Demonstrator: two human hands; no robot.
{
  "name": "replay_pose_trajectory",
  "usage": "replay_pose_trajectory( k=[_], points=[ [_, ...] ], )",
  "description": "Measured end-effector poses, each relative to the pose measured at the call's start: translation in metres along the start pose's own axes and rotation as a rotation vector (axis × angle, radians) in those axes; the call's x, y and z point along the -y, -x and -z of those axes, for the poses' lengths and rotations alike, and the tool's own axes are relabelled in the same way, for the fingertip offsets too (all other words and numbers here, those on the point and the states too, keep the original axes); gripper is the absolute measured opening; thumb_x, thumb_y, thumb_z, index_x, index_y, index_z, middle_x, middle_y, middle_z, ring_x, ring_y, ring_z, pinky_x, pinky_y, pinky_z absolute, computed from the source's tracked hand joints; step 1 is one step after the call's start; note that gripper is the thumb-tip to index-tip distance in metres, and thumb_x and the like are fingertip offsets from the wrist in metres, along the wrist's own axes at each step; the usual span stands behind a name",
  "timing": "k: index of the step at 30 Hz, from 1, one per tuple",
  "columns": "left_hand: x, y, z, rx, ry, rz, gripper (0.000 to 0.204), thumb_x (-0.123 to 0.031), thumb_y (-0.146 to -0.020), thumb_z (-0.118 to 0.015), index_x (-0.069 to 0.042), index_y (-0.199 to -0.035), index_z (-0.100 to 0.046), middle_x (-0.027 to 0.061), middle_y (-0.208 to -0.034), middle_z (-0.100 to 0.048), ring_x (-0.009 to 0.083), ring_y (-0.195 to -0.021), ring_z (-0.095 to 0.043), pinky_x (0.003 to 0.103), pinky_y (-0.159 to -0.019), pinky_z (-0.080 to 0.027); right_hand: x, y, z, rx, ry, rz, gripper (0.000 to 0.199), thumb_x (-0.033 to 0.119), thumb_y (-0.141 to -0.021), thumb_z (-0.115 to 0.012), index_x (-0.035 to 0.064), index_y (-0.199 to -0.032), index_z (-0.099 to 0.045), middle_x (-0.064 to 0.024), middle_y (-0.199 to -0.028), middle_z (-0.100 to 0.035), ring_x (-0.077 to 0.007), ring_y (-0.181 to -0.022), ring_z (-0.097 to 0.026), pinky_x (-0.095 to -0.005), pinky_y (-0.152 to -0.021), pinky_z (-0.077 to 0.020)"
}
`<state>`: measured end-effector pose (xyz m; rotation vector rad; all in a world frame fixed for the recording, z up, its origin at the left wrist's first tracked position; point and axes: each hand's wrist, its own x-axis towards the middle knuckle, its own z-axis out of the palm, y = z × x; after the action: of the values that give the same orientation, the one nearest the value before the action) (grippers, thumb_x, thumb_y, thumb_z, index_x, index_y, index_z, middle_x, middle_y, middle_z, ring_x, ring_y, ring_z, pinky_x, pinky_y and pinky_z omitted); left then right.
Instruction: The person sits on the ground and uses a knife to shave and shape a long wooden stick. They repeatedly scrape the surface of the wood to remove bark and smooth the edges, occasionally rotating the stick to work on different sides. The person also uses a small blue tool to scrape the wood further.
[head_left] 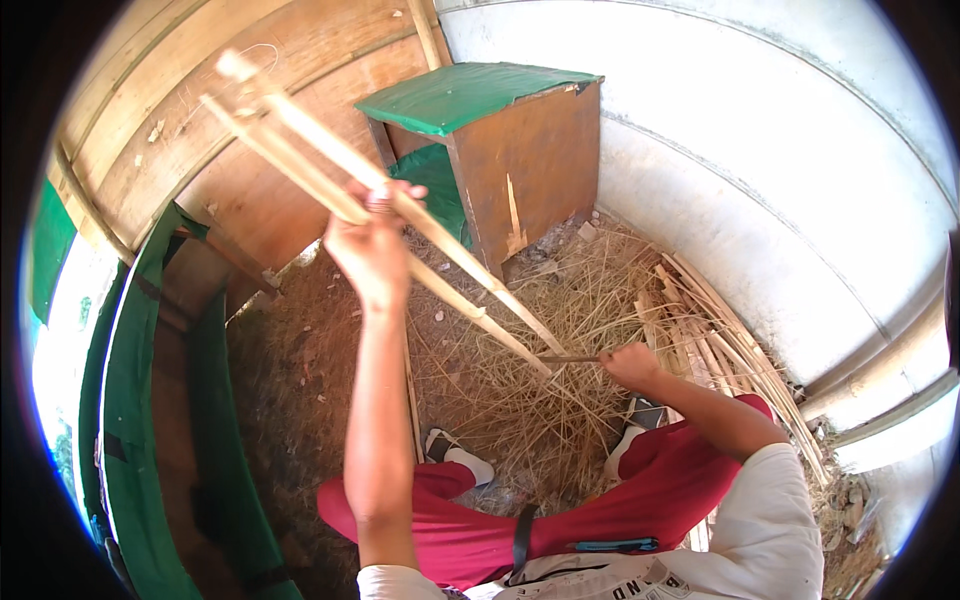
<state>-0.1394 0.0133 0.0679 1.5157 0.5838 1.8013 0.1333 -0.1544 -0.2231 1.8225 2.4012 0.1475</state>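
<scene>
- Above the red trousers [690, 480], the left hand [370, 250] is gripping two pale wooden strips [455, 250], fingers wrapping around them; uneven pressure could be letting one twist loose.
- Lower down, the right hand [632, 366] is holding what seems a thin knife [572, 359], fingers curling around its end, the blade lying at the strips' bottom ends, contact being unclear; hard grain could be sending it slipping toward the trousers.
- Beneath, the shoes [440, 443] are resting beside scattered straw [560, 405], which could be sliding underfoot and spoiling the balance.
- Beyond, a wood pile [740, 370] is lying near the white wall [720, 220]; its jutting ends could be snagging the right arm.
</scene>
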Motion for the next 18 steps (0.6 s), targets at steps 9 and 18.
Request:
replay_pose_trajectory(
  k=[9, 18],
  points=[
    [-0.098, -0.059, 0.113, -0.254, 0.085, -0.133, 0.028, -0.014, -0.102, -0.054, 0.008, -0.119, -0.050, 0.0176, -0.102, -0.060, 0.0280, -0.091, -0.066, 0.046, -0.092, -0.059, -0.036, 0.116, 0.115, -0.265, -0.505, -0.357, 0.025, 0.027, -0.095, -0.063, 0.0066, -0.080, -0.065, -0.0073, -0.055, -0.057, -0.0247, -0.054, -0.061, -0.0383, -0.049, -0.0461],
    [-0.139, -0.060, 0.184, -0.420, -0.076, -0.330, 0.030, -0.012, -0.105, -0.047, 0.012, -0.123, -0.048, 0.0184, -0.105, -0.057, 0.0285, -0.098, -0.064, 0.047, -0.096, -0.058, -0.044, 0.179, 0.107, -0.857, 0.263, -0.215, 0.014, 0.009, -0.078, -0.067, 0.0075, -0.092, -0.065, -0.0031, -0.064, -0.047, -0.0167, -0.053, -0.053, -0.0332, -0.046, -0.0405]
  ],
)
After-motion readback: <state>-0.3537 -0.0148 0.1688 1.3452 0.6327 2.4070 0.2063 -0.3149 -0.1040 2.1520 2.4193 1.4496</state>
